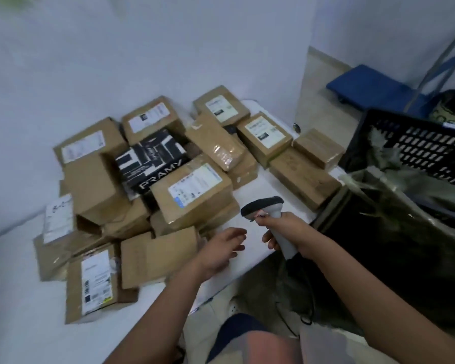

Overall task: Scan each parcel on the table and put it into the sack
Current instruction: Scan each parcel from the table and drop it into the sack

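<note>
**Scanner held at counter edge, parcels piled**

A grey handheld scanner (269, 219) is gripped by the right hand (286, 232), fingers curled round its handle, thumb near the head. The scanner head is pointed left toward the parcel pile. The left hand (221, 252) is held just above the white counter (16, 285), fingers straight and slightly spread, nothing held; whether the surface is touched cannot be told.

A heap of brown cardboard parcels is spread over the counter. A labelled parcel (195, 194) is seen just beyond the scanner, label up. A black printed box (151, 160) marked PRAMY is wedged behind it among the brown ones. A plain flat parcel (158, 256) is lying just left of the left hand, and a tall labelled parcel (92, 282) is set beside it at the near left. Two more labelled parcels (264, 135) are stacked at the far right end, with unlabelled ones next to them.

The sack (405, 232), dark with a clear plastic rim, is standing open off the right edge of the counter, below the right forearm. A black perforated crate (420, 145) is seen behind the sack. A blue trolley (365, 85) is parked on the floor by the far wall. Motion blur is present overall.
</note>
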A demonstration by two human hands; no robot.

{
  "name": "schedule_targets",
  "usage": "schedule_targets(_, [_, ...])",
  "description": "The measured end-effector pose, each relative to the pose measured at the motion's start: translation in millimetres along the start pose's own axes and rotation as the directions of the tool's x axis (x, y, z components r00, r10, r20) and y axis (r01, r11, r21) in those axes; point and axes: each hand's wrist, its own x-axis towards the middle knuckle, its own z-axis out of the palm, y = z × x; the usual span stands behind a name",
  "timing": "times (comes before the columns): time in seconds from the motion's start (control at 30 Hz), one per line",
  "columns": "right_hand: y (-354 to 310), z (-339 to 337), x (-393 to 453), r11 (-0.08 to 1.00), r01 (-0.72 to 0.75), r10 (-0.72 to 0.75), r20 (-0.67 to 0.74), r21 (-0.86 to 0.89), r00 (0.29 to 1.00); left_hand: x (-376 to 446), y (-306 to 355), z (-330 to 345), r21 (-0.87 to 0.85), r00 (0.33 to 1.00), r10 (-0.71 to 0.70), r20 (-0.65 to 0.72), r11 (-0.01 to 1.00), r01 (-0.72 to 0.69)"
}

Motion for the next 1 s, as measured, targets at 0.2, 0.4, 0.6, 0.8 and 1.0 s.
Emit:
schedule_targets(0.2, [-49,89,12,0.988,0.126,-0.114,0.126,-0.093,0.985,-44,-7,-89,0.102,0.949,0.263,-0.172,0.963,-0.249])
schedule_targets(0.4, [-71,149,28,0.985,0.14,-0.122,0.162,-0.099,0.979,-58,-49,-162,0.625,0.906,0.357,-0.226,0.767,-0.146])
schedule_targets(0.6, [-71,166,34,0.986,0.121,-0.11,0.095,-0.118,0.989,-62,-77,-174,0.882,0.981,0.195,0.026,0.457,-0.114])
schedule_targets(0.8, [-67,157,36,0.993,0.115,-0.115,0.002,0.01,0.993,-58,-79,-182,0.869,0.969,0.243,0.039,0.471,-0.153])
schedule_targets(1.0, [-67,137,28,0.991,0.121,-0.118,-0.043,0.063,0.992,-94,-45,-218,0.267,0.976,0.037,0.216,0.959,-0.095])
